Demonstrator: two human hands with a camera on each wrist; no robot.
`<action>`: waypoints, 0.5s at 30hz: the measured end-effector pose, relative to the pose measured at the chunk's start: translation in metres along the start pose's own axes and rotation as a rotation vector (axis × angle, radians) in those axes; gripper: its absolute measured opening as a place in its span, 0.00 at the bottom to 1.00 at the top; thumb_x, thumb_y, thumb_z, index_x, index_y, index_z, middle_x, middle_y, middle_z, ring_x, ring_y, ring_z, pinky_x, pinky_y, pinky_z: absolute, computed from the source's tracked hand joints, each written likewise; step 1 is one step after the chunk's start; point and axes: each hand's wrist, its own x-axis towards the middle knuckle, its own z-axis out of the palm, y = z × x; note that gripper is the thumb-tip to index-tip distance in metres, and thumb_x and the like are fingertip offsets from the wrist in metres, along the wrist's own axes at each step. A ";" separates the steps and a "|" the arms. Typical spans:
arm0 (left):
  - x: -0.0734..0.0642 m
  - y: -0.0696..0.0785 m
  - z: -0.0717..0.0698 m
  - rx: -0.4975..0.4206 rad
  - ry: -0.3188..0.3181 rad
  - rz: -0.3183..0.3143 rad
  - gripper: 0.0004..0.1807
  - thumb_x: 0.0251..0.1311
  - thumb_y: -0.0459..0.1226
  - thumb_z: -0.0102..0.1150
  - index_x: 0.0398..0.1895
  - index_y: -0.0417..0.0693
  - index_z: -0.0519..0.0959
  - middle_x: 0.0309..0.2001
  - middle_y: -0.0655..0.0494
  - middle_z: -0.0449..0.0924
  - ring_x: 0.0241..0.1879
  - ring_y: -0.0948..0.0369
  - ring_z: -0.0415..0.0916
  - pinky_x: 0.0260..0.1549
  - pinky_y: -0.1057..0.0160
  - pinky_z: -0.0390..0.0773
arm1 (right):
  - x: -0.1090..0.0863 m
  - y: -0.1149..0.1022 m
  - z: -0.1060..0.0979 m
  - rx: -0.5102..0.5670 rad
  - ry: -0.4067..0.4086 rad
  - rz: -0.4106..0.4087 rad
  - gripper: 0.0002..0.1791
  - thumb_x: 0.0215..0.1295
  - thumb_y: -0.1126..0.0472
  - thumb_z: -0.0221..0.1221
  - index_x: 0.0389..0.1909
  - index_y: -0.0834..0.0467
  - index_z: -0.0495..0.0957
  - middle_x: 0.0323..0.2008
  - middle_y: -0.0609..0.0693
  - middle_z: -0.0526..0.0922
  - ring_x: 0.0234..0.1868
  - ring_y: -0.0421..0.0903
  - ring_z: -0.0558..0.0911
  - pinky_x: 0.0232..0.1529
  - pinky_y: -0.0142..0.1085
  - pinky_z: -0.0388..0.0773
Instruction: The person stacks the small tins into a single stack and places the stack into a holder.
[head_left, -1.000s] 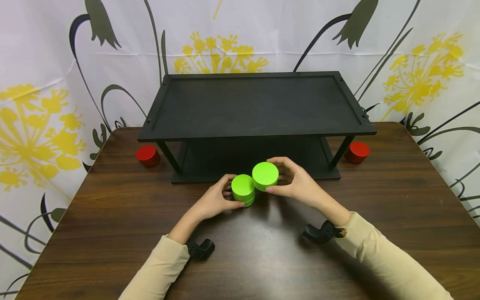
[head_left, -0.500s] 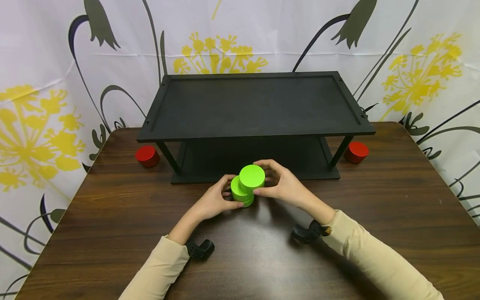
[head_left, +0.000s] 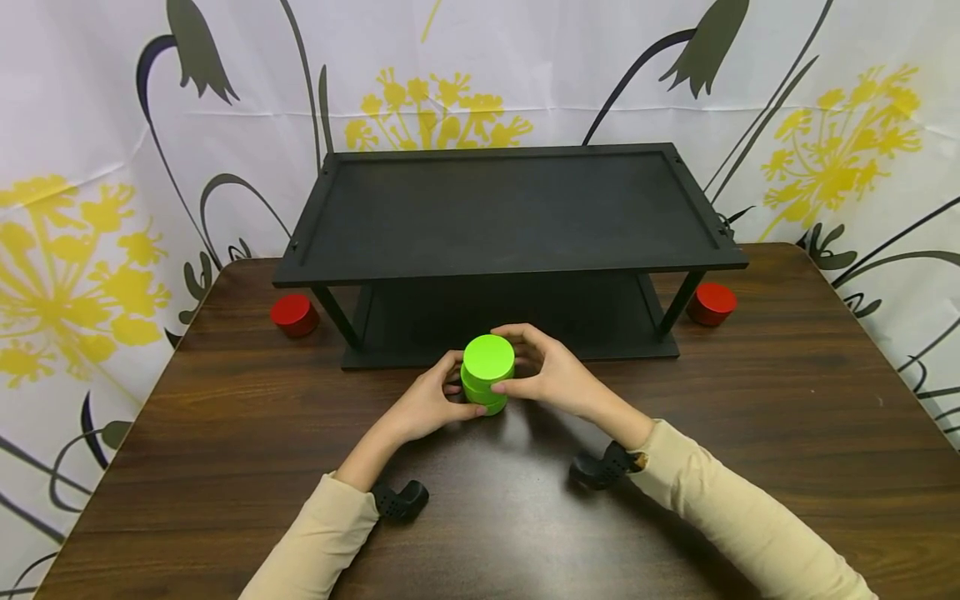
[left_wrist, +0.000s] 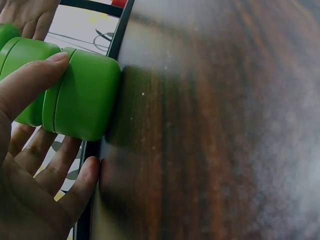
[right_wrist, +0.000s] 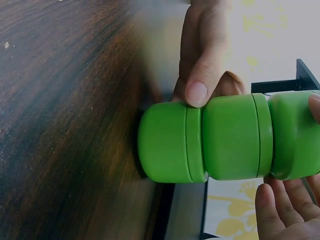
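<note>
Three green lidded round canisters form a column on the wooden table, in front of a black shelf. The bottom canister stands on the tabletop, the middle canister sits on it, and the top canister is right at the middle one's lid. My left hand grips the column from the left, its thumb across the seam between the bottom and middle canisters in both wrist views. From the right, my right hand holds the top canister between thumb and fingers.
The black two-tier shelf stands directly behind the canisters, its lower board just beyond my fingers. A red round canister is by its left leg and another red canister by its right. A patterned cloth hangs behind the table.
My right hand has moved left with the top canister, bringing it from beside the stack to right over the middle canister. The left hand has stayed in place on the lower canisters.
</note>
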 end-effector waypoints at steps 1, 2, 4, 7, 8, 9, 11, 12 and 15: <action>0.000 0.000 0.000 -0.001 0.001 -0.001 0.38 0.54 0.38 0.68 0.66 0.44 0.60 0.63 0.42 0.68 0.63 0.46 0.69 0.63 0.48 0.71 | 0.000 0.000 0.000 0.000 -0.001 0.000 0.36 0.55 0.68 0.66 0.65 0.60 0.63 0.62 0.58 0.71 0.60 0.55 0.76 0.62 0.47 0.74; 0.000 0.000 0.000 -0.002 0.002 -0.001 0.38 0.54 0.38 0.68 0.66 0.44 0.61 0.63 0.42 0.68 0.63 0.46 0.69 0.63 0.48 0.71 | 0.000 0.000 0.000 -0.001 -0.002 0.001 0.36 0.55 0.67 0.66 0.65 0.59 0.63 0.62 0.58 0.71 0.60 0.55 0.76 0.62 0.48 0.74; 0.000 0.000 0.000 -0.002 0.002 -0.001 0.38 0.54 0.38 0.68 0.66 0.44 0.61 0.63 0.42 0.68 0.63 0.46 0.69 0.63 0.48 0.71 | 0.000 0.000 0.001 0.000 -0.004 0.003 0.36 0.55 0.67 0.66 0.65 0.59 0.63 0.62 0.57 0.71 0.60 0.55 0.76 0.62 0.48 0.74; 0.000 0.000 0.000 -0.002 0.003 0.001 0.37 0.54 0.38 0.69 0.65 0.44 0.61 0.63 0.42 0.68 0.63 0.46 0.69 0.63 0.48 0.71 | 0.001 0.001 0.001 0.000 -0.004 0.008 0.36 0.55 0.66 0.66 0.66 0.59 0.63 0.62 0.57 0.71 0.60 0.54 0.76 0.62 0.48 0.74; 0.000 0.000 0.000 -0.002 0.002 0.003 0.37 0.54 0.38 0.69 0.65 0.44 0.61 0.63 0.42 0.68 0.63 0.46 0.69 0.63 0.48 0.71 | 0.001 0.001 0.001 0.001 -0.004 0.010 0.37 0.56 0.66 0.66 0.66 0.59 0.63 0.62 0.57 0.71 0.60 0.54 0.76 0.62 0.48 0.74; 0.000 0.000 0.000 -0.002 0.003 0.003 0.37 0.54 0.38 0.69 0.65 0.44 0.61 0.63 0.42 0.68 0.63 0.46 0.69 0.63 0.49 0.71 | 0.001 0.001 0.001 0.002 -0.005 0.010 0.37 0.56 0.66 0.66 0.66 0.59 0.62 0.62 0.57 0.71 0.60 0.54 0.76 0.61 0.48 0.74; 0.000 0.000 0.000 -0.002 0.003 0.006 0.37 0.54 0.38 0.69 0.65 0.44 0.61 0.63 0.42 0.69 0.63 0.46 0.69 0.63 0.49 0.72 | 0.001 0.001 0.002 0.001 -0.004 0.009 0.37 0.56 0.66 0.66 0.67 0.59 0.62 0.62 0.57 0.71 0.60 0.55 0.76 0.61 0.48 0.74; 0.000 0.000 0.000 -0.001 0.004 0.006 0.37 0.54 0.38 0.69 0.65 0.43 0.61 0.63 0.42 0.69 0.62 0.46 0.69 0.63 0.49 0.72 | 0.001 0.001 0.002 0.001 -0.005 0.007 0.38 0.56 0.66 0.66 0.67 0.60 0.62 0.62 0.57 0.71 0.60 0.55 0.76 0.62 0.48 0.74; 0.000 0.000 0.000 0.001 0.005 0.005 0.37 0.54 0.38 0.69 0.65 0.43 0.61 0.62 0.42 0.69 0.62 0.46 0.70 0.62 0.49 0.72 | 0.002 0.002 0.002 -0.003 -0.009 0.003 0.38 0.56 0.67 0.66 0.67 0.61 0.61 0.63 0.58 0.71 0.60 0.55 0.76 0.62 0.49 0.74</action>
